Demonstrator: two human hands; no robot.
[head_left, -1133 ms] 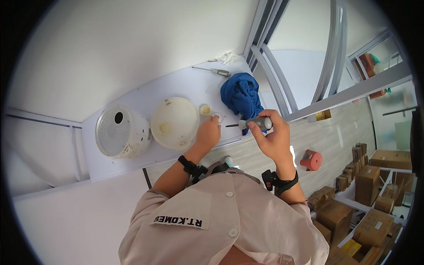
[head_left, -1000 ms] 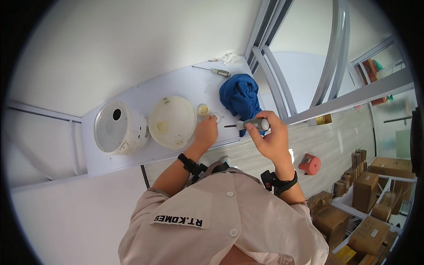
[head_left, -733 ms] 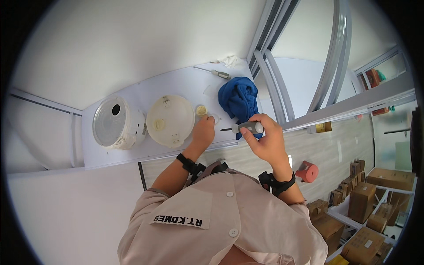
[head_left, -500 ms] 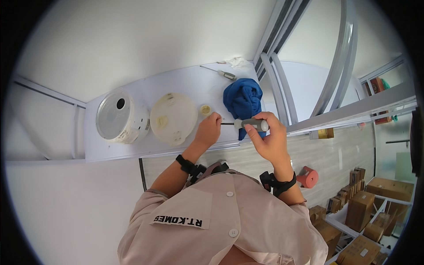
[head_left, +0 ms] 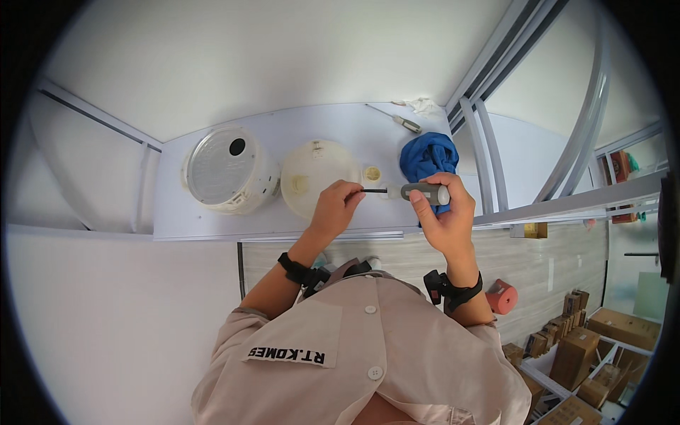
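The right hand (head_left: pixel 452 219) grips the screwdriver (head_left: pixel 427 193) above the white table (head_left: pixel 340 126), shaft (head_left: pixel 375 190) at the left hand (head_left: pixel 336 208); whether its fingertips (head_left: pixel 354 187) pinch it, I can't tell. And bold dark lettering (head_left: pixel 287 355), upside down, marks the pocket flap (head_left: pixel 301 331)!

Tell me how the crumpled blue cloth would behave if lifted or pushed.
The crumpled blue cloth looks floppy: its deep folds suggest it would droop and unfold when lifted. Piled loosely, it would probably slump rather than roll if pushed. It appears soft, so breakage seems unlikely.
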